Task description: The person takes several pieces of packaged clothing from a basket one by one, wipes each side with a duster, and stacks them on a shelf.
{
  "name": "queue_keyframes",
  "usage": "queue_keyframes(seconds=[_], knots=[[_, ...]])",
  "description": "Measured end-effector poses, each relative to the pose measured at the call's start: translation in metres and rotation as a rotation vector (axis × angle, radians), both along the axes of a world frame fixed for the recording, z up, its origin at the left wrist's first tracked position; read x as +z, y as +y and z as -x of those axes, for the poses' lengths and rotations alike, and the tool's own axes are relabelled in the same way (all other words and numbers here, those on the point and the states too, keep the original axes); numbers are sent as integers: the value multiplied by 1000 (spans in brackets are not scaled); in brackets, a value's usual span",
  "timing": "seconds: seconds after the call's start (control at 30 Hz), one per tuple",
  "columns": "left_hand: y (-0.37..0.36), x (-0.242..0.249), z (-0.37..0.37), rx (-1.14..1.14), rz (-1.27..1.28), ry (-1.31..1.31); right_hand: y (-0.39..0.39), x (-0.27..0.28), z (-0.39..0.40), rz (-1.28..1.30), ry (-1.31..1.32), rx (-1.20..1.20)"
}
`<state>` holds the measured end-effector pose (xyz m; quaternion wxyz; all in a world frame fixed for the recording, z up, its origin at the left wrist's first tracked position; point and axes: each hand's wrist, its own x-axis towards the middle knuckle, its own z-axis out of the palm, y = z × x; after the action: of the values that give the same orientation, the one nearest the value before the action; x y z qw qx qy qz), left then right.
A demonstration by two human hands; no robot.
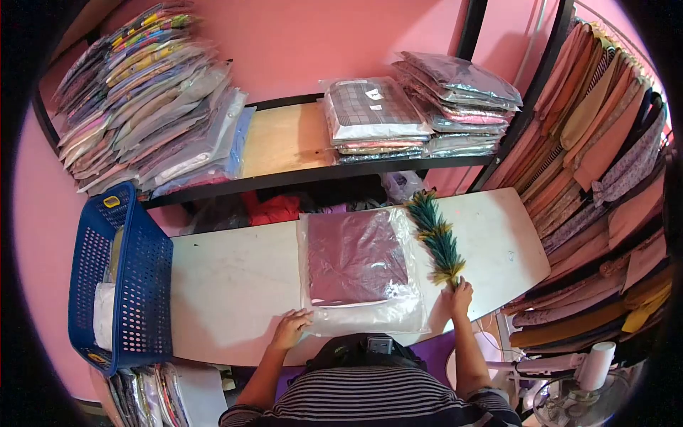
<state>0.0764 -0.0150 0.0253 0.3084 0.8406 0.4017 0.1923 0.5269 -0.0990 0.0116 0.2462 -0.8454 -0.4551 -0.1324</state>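
Note:
A maroon folded garment [356,257] lies in a clear plastic bag [363,319] on the white table [235,288]. My left hand [292,328] rests at the bag's lower left corner, its fingers together on the plastic edge; whether they pinch it is hard to tell. To the right of the bag, my right hand [461,297] is closed around the lower end of a green and yellow tinsel-like strand [435,238], which stretches away from me over the table.
At the left stands a blue perforated basket [146,285] with cloth inside. Behind the table, a shelf [281,139] bears stacks of bagged garments [377,114]. Clothes hang on a rack [605,142] at the right. A fan [583,398] stands at the lower right.

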Motion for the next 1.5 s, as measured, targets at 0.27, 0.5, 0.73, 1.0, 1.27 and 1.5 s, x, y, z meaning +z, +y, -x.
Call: queue_keyframes(seconds=[0.27,0.5,0.73,1.0,1.27,1.5], knots=[[3,-2,6,-68,-11,13,30,57,40,142,290,156],[2,-23,13,-91,-68,29,21,41,109,701,188,548],[0,-14,8,-87,-76,33,36,26,32,502,283,11],[-3,-15,10,-99,-90,73,21,59,105,653,193,640],[-4,-16,12,-92,-58,71,11,4,7,461,230,40],[-4,-10,10,-62,-31,32,-27,20,11,66,-151,150]])
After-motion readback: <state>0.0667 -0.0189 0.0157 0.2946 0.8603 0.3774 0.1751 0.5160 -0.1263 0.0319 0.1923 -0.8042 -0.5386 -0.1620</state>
